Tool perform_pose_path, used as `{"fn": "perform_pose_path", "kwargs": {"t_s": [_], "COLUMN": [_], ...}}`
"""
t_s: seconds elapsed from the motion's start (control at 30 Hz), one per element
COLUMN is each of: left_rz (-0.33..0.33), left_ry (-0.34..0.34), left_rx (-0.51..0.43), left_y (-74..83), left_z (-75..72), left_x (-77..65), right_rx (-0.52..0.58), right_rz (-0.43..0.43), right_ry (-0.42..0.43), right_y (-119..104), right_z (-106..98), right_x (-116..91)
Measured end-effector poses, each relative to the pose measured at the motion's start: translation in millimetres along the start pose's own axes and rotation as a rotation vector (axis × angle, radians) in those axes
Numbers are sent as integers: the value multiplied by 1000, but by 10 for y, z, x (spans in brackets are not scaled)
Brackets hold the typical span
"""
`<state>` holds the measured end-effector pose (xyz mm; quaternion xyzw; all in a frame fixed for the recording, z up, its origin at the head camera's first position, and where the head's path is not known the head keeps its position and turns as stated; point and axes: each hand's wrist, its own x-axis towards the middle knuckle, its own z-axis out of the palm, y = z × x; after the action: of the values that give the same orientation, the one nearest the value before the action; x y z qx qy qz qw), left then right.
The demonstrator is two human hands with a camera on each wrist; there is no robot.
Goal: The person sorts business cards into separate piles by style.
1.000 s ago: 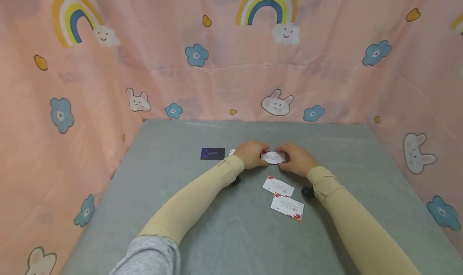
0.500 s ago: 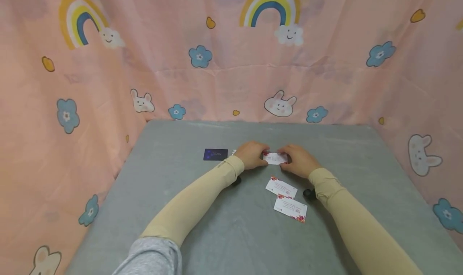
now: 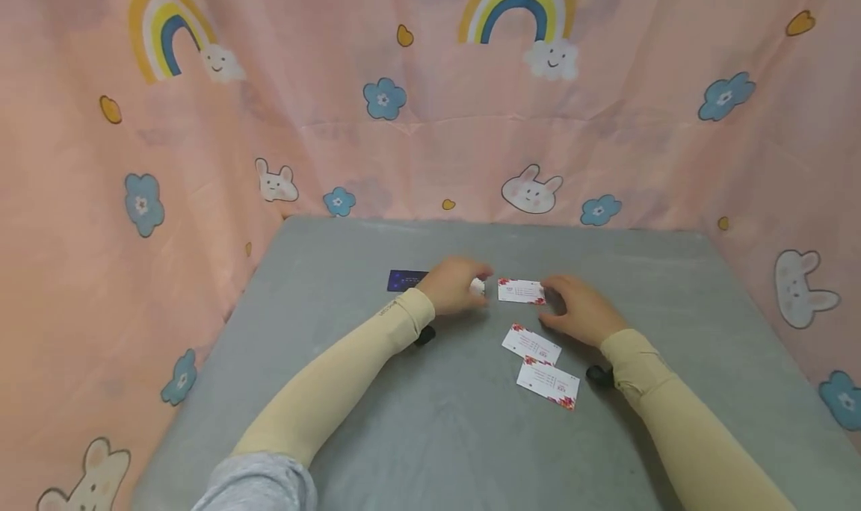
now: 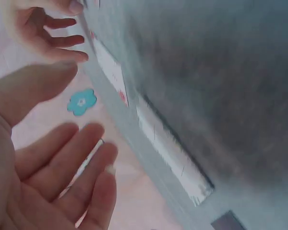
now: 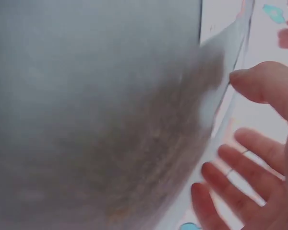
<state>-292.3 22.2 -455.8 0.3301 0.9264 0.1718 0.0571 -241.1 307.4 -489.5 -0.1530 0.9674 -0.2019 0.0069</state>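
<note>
A white business card [image 3: 522, 291] with red floral corners lies flat on the grey table between my hands. My left hand [image 3: 456, 287] hovers left of it, fingers parted and holding nothing in the left wrist view. Beneath that hand, a thicker white piece [image 4: 170, 151], perhaps a card stack, lies partly hidden in the head view. My right hand [image 3: 584, 309] is just right of the card, its thumb and fingers spread in the right wrist view. A dark blue card [image 3: 405, 280] lies farther left, partly covered by the left hand.
Two more white business cards, an upper one [image 3: 531, 344] and a lower one [image 3: 548, 382], overlap slightly nearer the front. The grey tabletop [image 3: 417, 429] ends at a pink patterned curtain [image 3: 437, 152] at the back and sides.
Both hands have let go of the white card's ends and drawn apart. The left moved left over the white piece; the right moved right. The card stays on the table.
</note>
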Motion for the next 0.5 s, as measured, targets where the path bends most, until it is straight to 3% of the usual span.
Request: {"fn": "perform_pose_path", "kwargs": {"t_s": [0.23, 0.5], "left_rz": [154, 223], "left_ry": [-168, -228], "left_rx": [54, 68], "left_y": [313, 548], "left_z": [146, 247], "left_x": [-77, -8], "right_rx": [-62, -40], "right_rz": [-43, -94], "right_ry": [37, 56], "right_y": [-186, -321], "right_z": [10, 5], "right_x": [-425, -562]}}
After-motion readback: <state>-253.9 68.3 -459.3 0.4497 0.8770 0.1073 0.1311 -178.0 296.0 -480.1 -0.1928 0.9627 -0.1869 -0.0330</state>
